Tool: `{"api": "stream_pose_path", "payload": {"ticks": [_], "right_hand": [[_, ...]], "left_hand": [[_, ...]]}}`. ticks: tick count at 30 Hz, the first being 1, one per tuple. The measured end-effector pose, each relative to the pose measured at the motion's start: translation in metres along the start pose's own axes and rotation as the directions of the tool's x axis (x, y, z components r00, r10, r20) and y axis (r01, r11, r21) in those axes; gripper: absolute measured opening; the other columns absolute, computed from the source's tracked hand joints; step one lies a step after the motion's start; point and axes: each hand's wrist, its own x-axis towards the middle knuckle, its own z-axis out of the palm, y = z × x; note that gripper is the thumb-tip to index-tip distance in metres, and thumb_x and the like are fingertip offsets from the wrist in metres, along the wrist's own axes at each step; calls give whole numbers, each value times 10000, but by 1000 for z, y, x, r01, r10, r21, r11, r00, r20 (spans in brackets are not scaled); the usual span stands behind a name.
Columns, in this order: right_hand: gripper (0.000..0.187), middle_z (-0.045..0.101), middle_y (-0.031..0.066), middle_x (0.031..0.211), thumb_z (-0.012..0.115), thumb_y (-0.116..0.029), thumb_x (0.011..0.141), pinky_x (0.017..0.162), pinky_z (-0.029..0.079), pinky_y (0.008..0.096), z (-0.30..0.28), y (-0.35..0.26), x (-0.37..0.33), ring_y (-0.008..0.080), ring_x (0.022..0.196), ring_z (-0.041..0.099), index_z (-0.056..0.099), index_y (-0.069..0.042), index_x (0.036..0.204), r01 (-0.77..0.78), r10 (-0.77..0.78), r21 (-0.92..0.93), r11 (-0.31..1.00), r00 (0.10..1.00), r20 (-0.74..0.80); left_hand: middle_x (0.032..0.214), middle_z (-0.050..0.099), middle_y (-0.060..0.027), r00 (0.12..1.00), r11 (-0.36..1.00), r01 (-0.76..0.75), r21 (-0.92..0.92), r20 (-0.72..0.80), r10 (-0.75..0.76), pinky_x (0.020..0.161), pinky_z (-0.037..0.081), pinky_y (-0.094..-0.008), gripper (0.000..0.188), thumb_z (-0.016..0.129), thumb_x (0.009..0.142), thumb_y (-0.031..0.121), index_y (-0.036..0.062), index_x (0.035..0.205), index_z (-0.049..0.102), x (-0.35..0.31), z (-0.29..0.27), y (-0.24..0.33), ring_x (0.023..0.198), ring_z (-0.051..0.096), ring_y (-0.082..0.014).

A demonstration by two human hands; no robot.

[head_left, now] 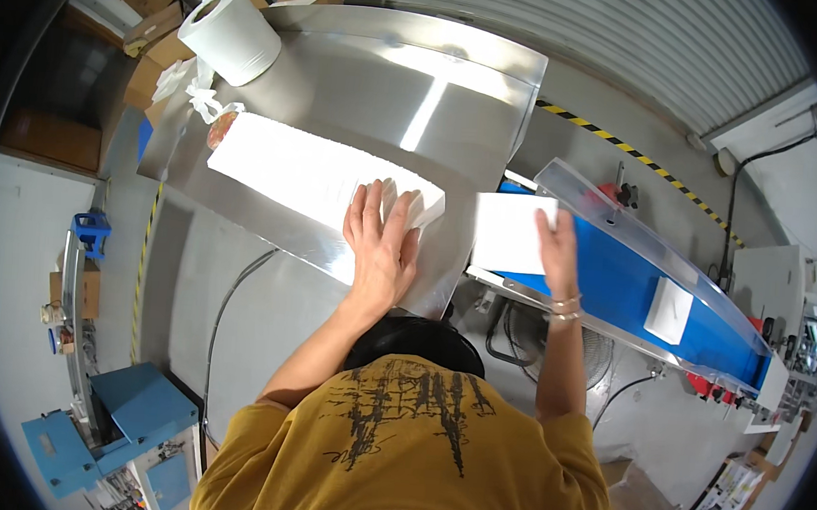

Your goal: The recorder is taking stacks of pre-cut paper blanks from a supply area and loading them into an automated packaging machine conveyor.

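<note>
A long row of white flat pieces, packed tightly together, lies across the steel table. At its right end my left hand rests with fingers stretched over the top, where a few pieces stand slightly apart. My right hand grips a white rectangular piece by its right edge. That piece is over the near end of the blue conveyor belt, beside the table's right edge; whether it touches the belt I cannot tell. Farther along the belt lies another white piece.
A large white roll stands at the back left of the steel table, near crumpled white plastic. A clear guard lines the belt's far side. A fan sits below the conveyor. Blue metal boxes are at lower left.
</note>
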Motion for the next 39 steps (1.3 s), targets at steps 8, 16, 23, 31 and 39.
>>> {"api": "stream_pose_path", "payload": {"ticks": [8,16,23,31,39], "right_hand": [[638,523,197,1242,735,-356,754,943,383,448,-54,10,-18,374,1124,491,486,-35,1246,-233,-462,-846,480,752,-470],[455,477,88,1286,737,-158,759,954,405,336,62,-62,6,236,1228,435,540,-96,1164,669,-586,-17,743,662,467],[289,548,110,825,567,-269,948,678,440,316,-4,2,-10,152,745,490,515,4,1024,33,-48,-124,992,992,-117],[520,548,151,1193,747,-279,753,885,436,411,-41,0,-23,326,1071,524,545,-42,1170,51,-509,-812,581,801,-314],[416,487,132,1301,730,-132,748,963,408,360,76,-67,11,307,1242,422,558,-72,1123,764,-647,-39,644,572,505]], "left_hand": [[1387,407,-194,999,998,-47,41,18,46,1064,245,-514,328,628,781,-11,84,1092,664,-4,1,-4,1305,317,-429],[1427,347,-219,995,998,-60,19,87,58,1063,171,-552,314,655,755,9,101,1054,682,1,-8,-3,1346,248,-437],[1422,322,-231,1000,999,-31,33,0,31,1041,241,-558,358,659,770,47,48,1126,626,-2,0,-19,1316,267,-454],[1389,378,-215,996,996,-87,27,-20,87,1045,248,-548,332,619,767,-22,48,1090,647,-6,-1,-20,1309,289,-450],[1448,333,-188,993,995,-99,28,61,98,1078,189,-517,336,682,761,54,127,1088,661,4,-13,-19,1350,247,-428]]}}
